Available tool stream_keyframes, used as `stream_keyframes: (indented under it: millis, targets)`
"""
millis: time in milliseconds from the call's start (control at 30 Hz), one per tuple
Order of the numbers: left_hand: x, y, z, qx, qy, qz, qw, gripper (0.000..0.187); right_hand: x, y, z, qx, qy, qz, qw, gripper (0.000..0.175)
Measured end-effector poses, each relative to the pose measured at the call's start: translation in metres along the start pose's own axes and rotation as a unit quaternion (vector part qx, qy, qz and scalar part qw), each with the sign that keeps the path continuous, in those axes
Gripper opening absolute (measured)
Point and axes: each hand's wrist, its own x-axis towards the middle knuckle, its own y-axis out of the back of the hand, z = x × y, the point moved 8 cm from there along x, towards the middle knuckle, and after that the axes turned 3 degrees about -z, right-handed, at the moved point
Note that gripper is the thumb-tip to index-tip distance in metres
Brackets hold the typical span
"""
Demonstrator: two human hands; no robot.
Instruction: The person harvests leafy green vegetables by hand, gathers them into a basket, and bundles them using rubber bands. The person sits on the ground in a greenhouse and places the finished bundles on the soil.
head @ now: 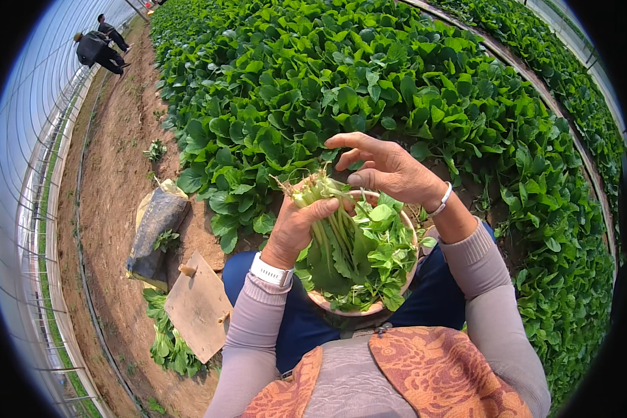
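Observation:
My left hand [300, 222] grips a bunch of leafy greens [339, 245], its pale stems and thin roots pointing up and away from me and its leaves hanging down. Just right of the root ends, my right hand [379, 167] is raised with its fingers apart, and I see nothing held in it. Below both hands, a round pinkish basin [411, 230] between my knees is filled with loose green leaves [386, 256]. The bunch's leaf tips hang over that heap and hide part of it.
Dense leafy crops [313, 94] grow ahead and to the right. On the soil at left lie a dark sack [159, 230], a wooden board [198, 308] with pegs, and bundled greens [175, 347]. A hose [81, 224] runs along the path; two people [102, 49] are far off.

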Motion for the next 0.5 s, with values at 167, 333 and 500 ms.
stream_keyframes:
  millis: [167, 333, 500]
  targets:
    - [-0.001, -0.01, -0.01, -0.069, 0.01, -0.045, 0.997, 0.035, 0.001, -0.014, 0.007, -0.009, 0.065, -0.039, 0.997, 0.038]
    - [-0.004, -0.01, -0.018, -0.117, 0.015, -0.095, 0.989, 0.045, -0.003, -0.022, -0.012, -0.151, 0.155, 0.018, 0.976, 0.032]
    - [-0.006, -0.006, -0.021, -0.114, 0.037, -0.044, 0.992, 0.043, -0.01, -0.036, -0.024, -0.422, 0.225, 0.095, 0.873, 0.033]
